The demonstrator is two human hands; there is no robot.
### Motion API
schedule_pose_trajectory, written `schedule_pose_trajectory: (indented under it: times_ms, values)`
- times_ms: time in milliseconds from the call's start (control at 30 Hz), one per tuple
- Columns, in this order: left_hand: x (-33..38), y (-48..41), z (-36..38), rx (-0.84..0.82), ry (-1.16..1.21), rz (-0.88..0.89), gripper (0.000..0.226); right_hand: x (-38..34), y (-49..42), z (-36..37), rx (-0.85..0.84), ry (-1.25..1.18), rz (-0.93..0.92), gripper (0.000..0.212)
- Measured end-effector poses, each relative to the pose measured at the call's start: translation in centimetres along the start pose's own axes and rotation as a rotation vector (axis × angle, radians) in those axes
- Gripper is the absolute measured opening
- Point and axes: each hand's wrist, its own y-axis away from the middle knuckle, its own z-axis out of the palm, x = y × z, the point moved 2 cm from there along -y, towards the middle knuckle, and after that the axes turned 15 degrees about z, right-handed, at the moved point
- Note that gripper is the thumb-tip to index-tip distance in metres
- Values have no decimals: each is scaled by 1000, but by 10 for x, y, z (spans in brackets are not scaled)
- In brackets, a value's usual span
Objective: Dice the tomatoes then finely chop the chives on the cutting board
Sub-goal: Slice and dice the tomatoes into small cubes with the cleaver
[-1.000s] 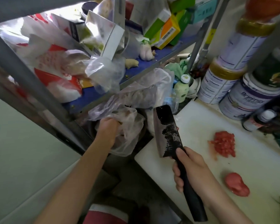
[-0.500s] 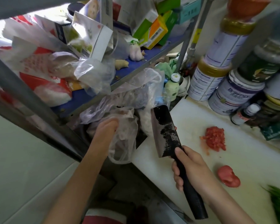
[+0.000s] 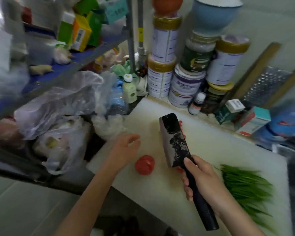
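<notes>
Left hand (image 3: 124, 149) is out of the bags (image 3: 58, 108), where it was reaching half a second ago, and is now over the near-left part of the board (image 3: 211, 150). Its fingers are loosely curled and hold nothing. Just beside it, toward the person, a tomato (image 3: 144, 165) lies on the board. It is roundish with a notch on top, and no tomato showed at that spot before, so it probably came from the bags. Right hand (image 3: 201, 181) is wrapped round the handle of the cleaver (image 3: 174, 140), as before. The blade is raised and tilted, pointing away, and does not touch the tomato. The dice (image 3: 180, 126) are mostly hidden behind the blade, with only a red edge showing. A second red scrap peeks out under the heel of the blade, and I cannot tell what piece it is. Chives (image 3: 245, 184) lie uncut at the right of the board, well apart from the tomato. Judgement: dicing is partly done and fresh stock has been delivered. Next, the left hand has to steady the tomato before the blade comes down. The chives step has not started. Frame is motion-blurred at the edges.
</notes>
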Motion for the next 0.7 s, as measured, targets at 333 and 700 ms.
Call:
schedule_pose_trajectory:
  times_ms: [333, 700]
  values:
    - [11, 5, 129, -152, -235, 9, 50, 50, -9, -115, 21, 37, 72, 16]
    - [1, 12, 180, -112, -448, 44, 97, 74, -44, -127, 82, 148, 87, 24]
